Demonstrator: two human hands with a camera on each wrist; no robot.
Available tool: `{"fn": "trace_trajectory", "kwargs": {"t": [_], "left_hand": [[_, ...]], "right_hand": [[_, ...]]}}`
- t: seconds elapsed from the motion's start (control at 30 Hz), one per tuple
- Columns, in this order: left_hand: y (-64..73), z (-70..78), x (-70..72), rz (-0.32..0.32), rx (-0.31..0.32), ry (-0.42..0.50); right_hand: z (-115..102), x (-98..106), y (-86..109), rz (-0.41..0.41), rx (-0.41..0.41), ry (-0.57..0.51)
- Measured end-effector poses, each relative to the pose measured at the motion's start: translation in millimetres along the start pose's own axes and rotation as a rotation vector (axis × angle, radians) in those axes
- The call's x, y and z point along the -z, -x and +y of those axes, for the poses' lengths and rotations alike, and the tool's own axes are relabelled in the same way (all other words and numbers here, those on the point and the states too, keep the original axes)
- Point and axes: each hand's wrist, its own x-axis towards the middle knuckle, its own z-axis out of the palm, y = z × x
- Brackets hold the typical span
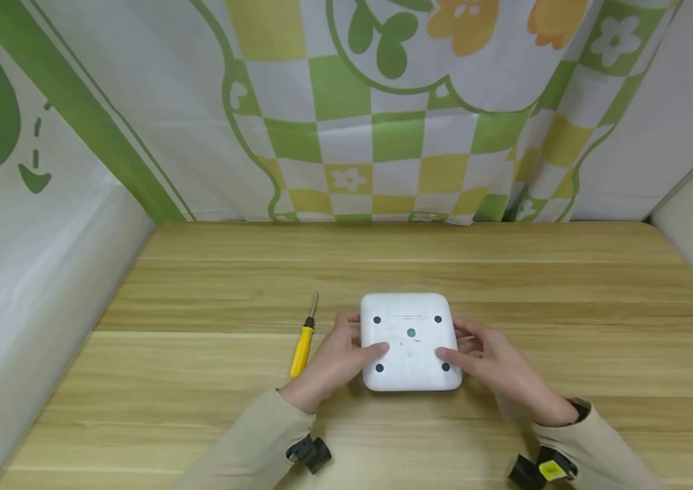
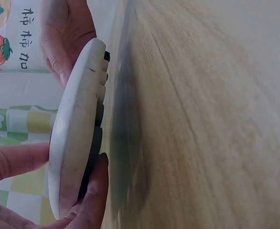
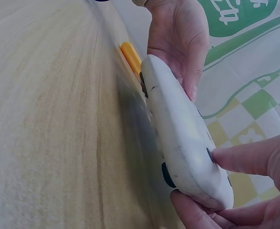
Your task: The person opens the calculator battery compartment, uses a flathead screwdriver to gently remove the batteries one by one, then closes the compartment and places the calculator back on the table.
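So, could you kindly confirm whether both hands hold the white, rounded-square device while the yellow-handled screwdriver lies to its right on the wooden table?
Not quite: the head view shows the yellow-handled screwdriver lying to the left of the white, rounded-square device, not its right.

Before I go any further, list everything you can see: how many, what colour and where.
white device: 1, white, held between both hands, above the table
dark dots: 4, near the corners of its upturned face
greenish dot: 1, near that face's middle
dark raised parts: several, exact count unclear, on its table-facing side
screwdriver: 1, yellow handle, on the table left of the device
table: 1, light brown wood grain, under everything
patterned cloth: piece count unclear, white with green, yellow and orange, behind and left of the table
wrist cameras: 2, black, one per wrist
sleeves: 2, beige, on both forearms
left hand: 1, bare, device's left edge
right hand: 1, bare, device's right edge
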Motion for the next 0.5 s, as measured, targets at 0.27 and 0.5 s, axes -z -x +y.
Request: {"fn": "trace_trajectory", "kwargs": {"t": [0.27,0.5], "left_hand": [[-0.4,-1.6,1.0,-0.009,0.006,-0.057],[-1.5,-3.0,0.9,-0.012,-0.009,-0.117]], "right_hand": [[2.2,-3.4,-1.7,-0.009,-0.009,-0.012],[4.9,-6.5,-3.2,-0.021,-0.004,-0.016]]}}
